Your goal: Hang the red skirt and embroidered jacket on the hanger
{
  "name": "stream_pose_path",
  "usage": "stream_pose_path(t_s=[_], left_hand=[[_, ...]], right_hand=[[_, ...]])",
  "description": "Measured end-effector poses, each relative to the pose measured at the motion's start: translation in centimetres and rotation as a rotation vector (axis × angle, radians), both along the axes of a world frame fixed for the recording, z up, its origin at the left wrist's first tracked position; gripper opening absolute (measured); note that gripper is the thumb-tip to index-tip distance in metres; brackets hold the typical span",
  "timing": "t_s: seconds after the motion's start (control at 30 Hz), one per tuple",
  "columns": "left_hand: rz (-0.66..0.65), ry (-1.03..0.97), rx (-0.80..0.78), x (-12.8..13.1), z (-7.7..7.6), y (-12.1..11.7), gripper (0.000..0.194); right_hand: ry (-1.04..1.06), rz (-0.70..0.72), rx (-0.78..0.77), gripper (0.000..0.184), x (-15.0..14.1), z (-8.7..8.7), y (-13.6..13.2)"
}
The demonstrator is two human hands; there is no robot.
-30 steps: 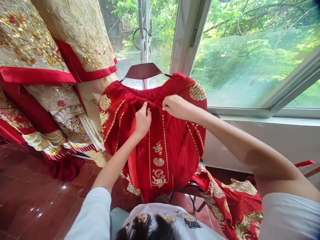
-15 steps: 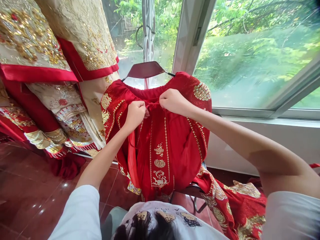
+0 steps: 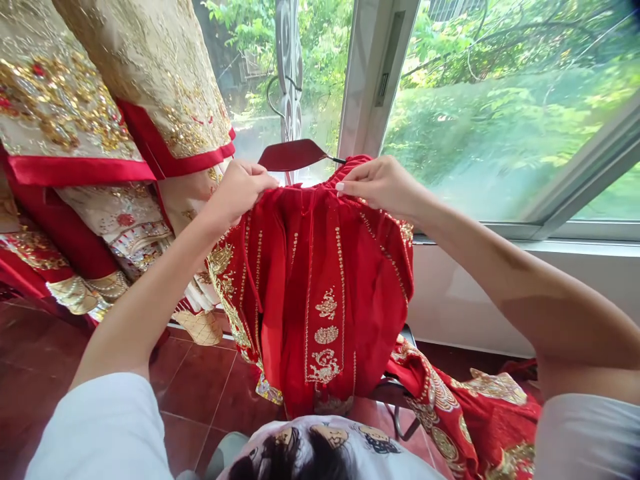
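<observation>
From the head camera I see a dark red hanger (image 3: 293, 155) up against the window (image 3: 500, 133), and the red garment (image 3: 370, 293) hangs just below it, gold beading running down the front. Left of the hanger, the left hand (image 3: 243, 190) pinches the gathered top edge between thumb and fingers; right of the hanger, the right hand (image 3: 385, 185) pinches that same edge. Cream embroidered clothes (image 3: 165, 67) hang beyond the hanger's left; well below its right, red-and-gold cloth (image 3: 470, 407) lies draped.
</observation>
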State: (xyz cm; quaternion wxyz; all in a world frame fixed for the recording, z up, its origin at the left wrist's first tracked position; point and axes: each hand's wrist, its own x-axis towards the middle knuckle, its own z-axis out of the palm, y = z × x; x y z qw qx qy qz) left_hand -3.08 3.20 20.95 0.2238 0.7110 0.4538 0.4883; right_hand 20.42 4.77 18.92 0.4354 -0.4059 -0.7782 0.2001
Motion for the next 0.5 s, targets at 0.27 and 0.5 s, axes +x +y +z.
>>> stream_pose_path(t_s=[0.27, 0.5], left_hand=[[0.05, 0.164, 0.282, -2.8, -1.4, 0.2, 0.01], [-0.047, 0.545, 0.339, -4.2, -0.5, -0.2, 0.006]], right_hand=[[-0.373, 0.018, -0.129, 0.036, 1.1, 0.5, 3.3], [-0.746, 0.311, -0.354, 0.024, 1.0, 3.7, 3.9]])
